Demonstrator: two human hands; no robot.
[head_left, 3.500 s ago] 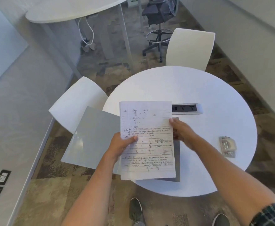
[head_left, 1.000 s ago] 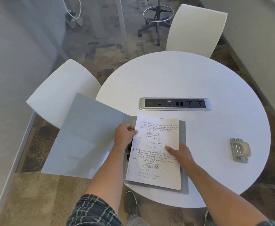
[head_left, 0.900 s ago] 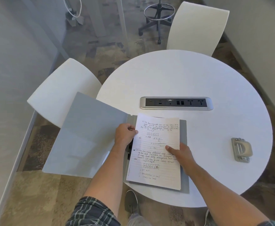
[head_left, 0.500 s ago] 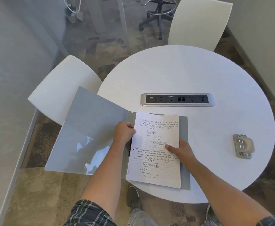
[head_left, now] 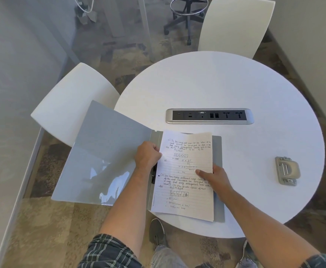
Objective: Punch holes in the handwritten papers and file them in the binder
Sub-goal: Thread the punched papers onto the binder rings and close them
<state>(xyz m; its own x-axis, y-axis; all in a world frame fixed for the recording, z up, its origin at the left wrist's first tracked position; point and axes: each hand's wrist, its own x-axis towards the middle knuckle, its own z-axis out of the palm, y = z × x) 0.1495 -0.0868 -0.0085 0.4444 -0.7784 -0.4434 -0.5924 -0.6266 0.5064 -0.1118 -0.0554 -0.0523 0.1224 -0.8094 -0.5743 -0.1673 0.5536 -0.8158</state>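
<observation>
Fingers [head_left: 156, 149] of the left hand [head_left: 147, 157] curl over the papers' [head_left: 185, 182] left edge, hiding the binder's [head_left: 104, 151] clip; right hand [head_left: 214, 176] presses flat on the papers, on the table [head_left: 235, 84].

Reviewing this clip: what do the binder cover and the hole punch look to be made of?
The binder cover looks like glossy grey plastic: it shows bright window glare and sags past the table edge. The hole punch looks like grey metal with a beige, probably plastic, handle; matte, no glare.
</observation>
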